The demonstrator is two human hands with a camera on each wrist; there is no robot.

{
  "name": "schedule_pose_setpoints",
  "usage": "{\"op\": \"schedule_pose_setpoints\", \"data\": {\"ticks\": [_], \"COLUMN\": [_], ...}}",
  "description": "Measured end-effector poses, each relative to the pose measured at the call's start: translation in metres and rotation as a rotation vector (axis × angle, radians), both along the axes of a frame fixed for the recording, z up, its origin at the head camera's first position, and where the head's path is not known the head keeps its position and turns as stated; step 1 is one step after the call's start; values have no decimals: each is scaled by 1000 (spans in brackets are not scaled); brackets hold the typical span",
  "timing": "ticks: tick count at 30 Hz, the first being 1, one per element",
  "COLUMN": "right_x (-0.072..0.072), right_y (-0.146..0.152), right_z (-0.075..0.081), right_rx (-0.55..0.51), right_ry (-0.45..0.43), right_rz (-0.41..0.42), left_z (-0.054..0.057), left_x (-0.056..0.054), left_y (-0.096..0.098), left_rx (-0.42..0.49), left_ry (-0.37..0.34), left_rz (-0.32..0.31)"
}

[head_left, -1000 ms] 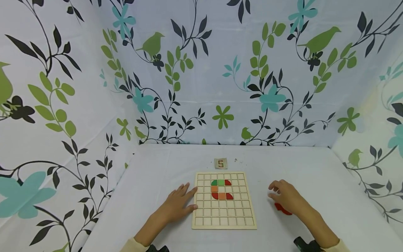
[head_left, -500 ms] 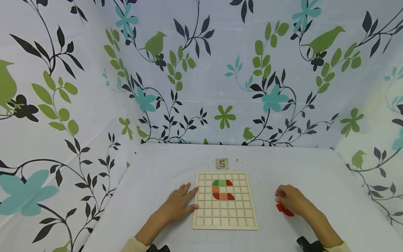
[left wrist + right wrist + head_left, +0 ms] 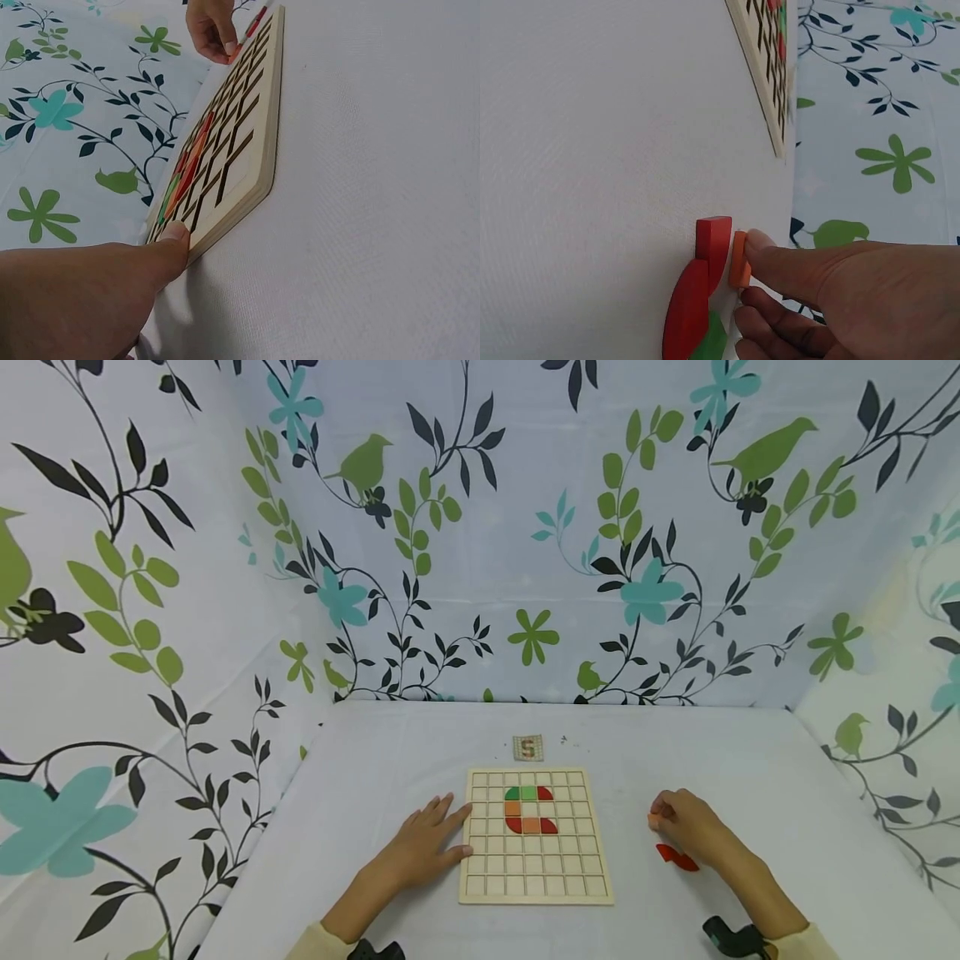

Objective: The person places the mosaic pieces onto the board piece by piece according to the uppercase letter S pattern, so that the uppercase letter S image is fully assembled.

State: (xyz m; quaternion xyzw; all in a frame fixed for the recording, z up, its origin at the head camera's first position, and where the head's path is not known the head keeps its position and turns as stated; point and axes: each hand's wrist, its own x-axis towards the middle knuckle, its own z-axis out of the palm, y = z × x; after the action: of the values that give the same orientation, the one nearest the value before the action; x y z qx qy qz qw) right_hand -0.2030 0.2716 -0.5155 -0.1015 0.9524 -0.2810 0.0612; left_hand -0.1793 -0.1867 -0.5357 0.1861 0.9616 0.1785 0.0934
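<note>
A wooden grid board lies on the table, with several green, orange and red tiles set in its upper cells. My left hand rests at the board's left edge, fingers spread, and its thumb touches the rim. To the right of the board, my right hand pinches an orange tile between thumb and fingers. Just beside that hand lie red pieces on the table. The right wrist view also shows a green piece partly behind a red one.
A small patterned card with an S-like figure lies behind the board. White cloth covers the table. Curtains printed with leaves and birds stand at the back and sides.
My right hand reached down to the loose pieces, then rose slightly away from them with an orange tile in its fingers. My left hand stays on the board's edge.
</note>
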Motion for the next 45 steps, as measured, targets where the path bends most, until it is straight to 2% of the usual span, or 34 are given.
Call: {"op": "schedule_pose_setpoints", "data": {"ticks": [6, 14, 19, 29, 34, 41, 45], "right_x": [0, 1, 0, 3, 2, -3, -8], "right_y": [-6, -11, -11, -8, -11, -26, -38], "right_z": [-4, -6, -6, -7, -9, -12, -13], "right_rx": [13, 27, 45, -58, -51, 48, 48], "right_ry": [5, 36, 33, 19, 46, 151, 159], "right_rz": [-45, -34, -49, 16, 25, 46, 51], "left_z": [-2, 4, 3, 4, 5, 5, 6], "left_x": [0, 1, 1, 3, 3, 4, 4], "left_y": [0, -1, -1, -1, -2, -1, -1], "left_rx": [3, -5, 6, 11, 18, 23, 27], "left_ry": [-3, -16, -5, -5, 0, 0, -4], "left_rz": [-2, 4, 6, 5, 3, 4, 0]}}
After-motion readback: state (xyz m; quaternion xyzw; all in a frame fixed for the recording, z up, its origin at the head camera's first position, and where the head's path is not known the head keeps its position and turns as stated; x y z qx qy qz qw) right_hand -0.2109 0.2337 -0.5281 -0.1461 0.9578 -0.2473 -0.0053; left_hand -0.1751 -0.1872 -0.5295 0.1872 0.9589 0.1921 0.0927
